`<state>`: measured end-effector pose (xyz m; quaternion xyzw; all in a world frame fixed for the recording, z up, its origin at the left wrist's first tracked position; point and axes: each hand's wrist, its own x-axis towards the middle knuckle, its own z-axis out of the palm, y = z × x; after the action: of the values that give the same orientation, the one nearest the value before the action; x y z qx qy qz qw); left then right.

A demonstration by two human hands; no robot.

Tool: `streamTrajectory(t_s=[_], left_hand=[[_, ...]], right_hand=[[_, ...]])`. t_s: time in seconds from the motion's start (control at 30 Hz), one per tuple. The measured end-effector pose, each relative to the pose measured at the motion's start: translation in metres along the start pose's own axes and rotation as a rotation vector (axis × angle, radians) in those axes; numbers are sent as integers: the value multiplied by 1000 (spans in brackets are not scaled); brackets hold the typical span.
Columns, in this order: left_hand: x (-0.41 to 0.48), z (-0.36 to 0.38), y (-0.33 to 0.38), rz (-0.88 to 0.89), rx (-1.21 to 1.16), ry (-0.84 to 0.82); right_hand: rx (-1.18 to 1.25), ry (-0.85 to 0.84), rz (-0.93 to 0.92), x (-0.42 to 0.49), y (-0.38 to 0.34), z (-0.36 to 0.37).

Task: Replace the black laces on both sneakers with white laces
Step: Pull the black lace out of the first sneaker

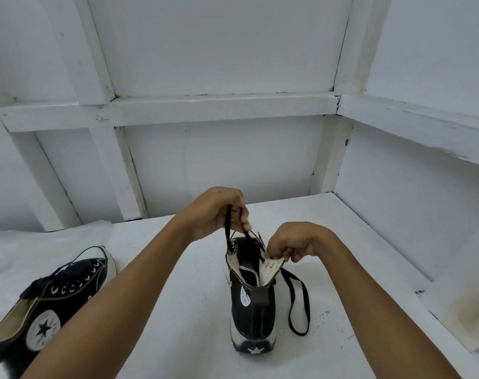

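On the white surface [194,337], one black sneaker [55,302] lies on its side at far left, and the other sneaker [253,315] stands mid-surface, heel toward the person. Above it the left grip [216,212] is clamped on the black lace [227,233], drawn upward, while the right grip [295,242] pinches the right eyelet flap [272,265].

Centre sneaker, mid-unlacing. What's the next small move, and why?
Likely: left hand pulls the black lace up out of the next eyelet while the right hand braces the flap. The lace runs from the left hand's grip into the eyelets of the upright sneaker, the flap's top eyelets look bare, and the lace's other end lies slack on the table.
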<state>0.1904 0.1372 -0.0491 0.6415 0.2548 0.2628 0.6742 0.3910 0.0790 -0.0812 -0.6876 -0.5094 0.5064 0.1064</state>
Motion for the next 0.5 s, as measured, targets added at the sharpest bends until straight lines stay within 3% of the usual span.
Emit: streamTrajectory(t_s=[0.07, 0.17, 0.33, 0.5], left_hand=[[1, -2, -2, -26, 45, 80], [7, 0, -11, -85, 383, 143], [13, 17, -25, -163, 1042, -43], [14, 26, -20, -137, 1224, -166]], right_hand=[[5, 3, 4, 0, 0, 1], [8, 12, 3, -1, -1, 1], [10, 41, 1, -1, -1, 3], [14, 47, 7, -4, 0, 3]])
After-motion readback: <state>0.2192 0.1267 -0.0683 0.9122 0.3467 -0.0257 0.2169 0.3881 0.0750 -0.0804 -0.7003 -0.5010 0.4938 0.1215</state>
